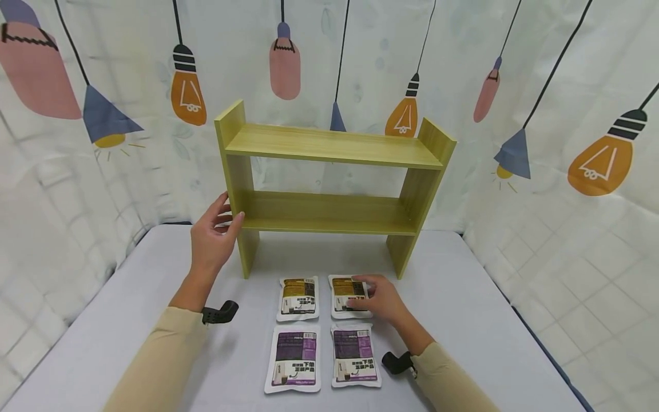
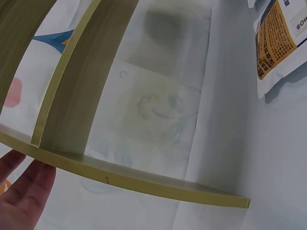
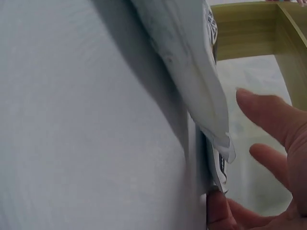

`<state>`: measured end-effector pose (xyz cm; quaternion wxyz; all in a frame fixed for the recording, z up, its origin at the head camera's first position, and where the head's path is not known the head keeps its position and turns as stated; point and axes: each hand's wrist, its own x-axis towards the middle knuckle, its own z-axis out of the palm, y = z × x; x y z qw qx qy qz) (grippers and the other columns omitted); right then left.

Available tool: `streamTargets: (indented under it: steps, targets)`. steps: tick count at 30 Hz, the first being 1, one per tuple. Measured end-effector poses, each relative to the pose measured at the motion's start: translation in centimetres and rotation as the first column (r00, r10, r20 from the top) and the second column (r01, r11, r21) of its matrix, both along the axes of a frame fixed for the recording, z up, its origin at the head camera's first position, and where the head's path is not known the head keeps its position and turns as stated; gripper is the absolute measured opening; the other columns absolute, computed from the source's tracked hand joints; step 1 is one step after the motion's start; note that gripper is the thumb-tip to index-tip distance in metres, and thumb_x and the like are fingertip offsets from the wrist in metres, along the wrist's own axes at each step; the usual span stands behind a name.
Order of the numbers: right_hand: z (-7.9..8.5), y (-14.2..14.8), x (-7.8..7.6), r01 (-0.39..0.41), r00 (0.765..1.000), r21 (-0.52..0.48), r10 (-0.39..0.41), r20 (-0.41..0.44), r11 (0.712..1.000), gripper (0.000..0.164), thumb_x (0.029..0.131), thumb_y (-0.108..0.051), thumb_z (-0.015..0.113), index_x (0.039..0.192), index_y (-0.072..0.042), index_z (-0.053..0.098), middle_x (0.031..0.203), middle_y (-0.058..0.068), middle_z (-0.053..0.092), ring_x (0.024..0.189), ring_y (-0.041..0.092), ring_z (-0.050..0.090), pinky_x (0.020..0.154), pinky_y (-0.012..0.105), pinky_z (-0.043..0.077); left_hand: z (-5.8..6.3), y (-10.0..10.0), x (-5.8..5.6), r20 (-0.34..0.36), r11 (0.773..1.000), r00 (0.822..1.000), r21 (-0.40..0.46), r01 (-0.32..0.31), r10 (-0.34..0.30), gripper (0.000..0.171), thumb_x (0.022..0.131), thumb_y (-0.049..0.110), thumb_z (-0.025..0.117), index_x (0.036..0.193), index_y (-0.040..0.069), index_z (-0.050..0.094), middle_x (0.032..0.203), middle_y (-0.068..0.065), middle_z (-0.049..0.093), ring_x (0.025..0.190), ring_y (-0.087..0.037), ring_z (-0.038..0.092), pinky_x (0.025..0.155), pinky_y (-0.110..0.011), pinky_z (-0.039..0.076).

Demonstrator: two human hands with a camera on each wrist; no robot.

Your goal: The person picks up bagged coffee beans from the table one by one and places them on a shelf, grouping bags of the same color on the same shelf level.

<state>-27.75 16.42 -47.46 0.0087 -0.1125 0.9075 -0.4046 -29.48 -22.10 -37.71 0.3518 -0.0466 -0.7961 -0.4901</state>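
Observation:
A light wood-coloured two-tier shelf stands on the white table. My left hand is at its left side panel, fingertips against the outer face and thumb by the front edge. In front lie flat pouches in two rows: a brown-labelled pouch at back left and another brown-labelled pouch at back right, with a purple-labelled pouch and a second purple-labelled pouch nearer me. My right hand reaches over the back right pouch, thumb and fingers spread, a fingertip low by its edge.
A printed curtain with lamp drawings hangs behind and on both sides of the table. The shelf's two boards carry nothing in view. A dark wrist-camera mount sits on the left wrist, another mount on the right.

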Motion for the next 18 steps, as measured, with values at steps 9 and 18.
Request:
streamTargets:
  steps: [9, 18]
  targets:
    - [0.17, -0.55, 0.42, 0.019, 1.0, 0.016, -0.019, 0.01, 1.0, 0.058, 0.072, -0.031, 0.094, 0.124, -0.016, 0.075, 0.13, 0.014, 0.067, 0.1, 0.027, 0.064, 0.083, 0.044, 0.056, 0.02, 0.01, -0.17, -0.031, 0.998, 0.998, -0.036, -0.053, 0.052, 0.053, 0.099, 0.029, 0.066, 0.151, 0.03, 0.053, 0.125, -0.018, 0.073, 0.096, -0.037, 0.075, 0.075, 0.001, 0.044]
    - [0.32, -0.92, 0.65, -0.004, 0.999, 0.053, 0.006, -0.032, 0.999, 0.06, 0.07, -0.027, 0.095, 0.125, -0.012, 0.075, 0.13, 0.015, 0.067, 0.111, 0.028, 0.061, 0.093, 0.049, 0.056, -0.07, 0.07, -0.11, -0.025, 0.994, 0.996, -0.074, -0.085, 0.084, 0.054, 0.1, 0.029, 0.065, 0.152, 0.033, 0.051, 0.124, -0.018, 0.073, 0.094, -0.038, 0.076, 0.073, 0.002, 0.041]
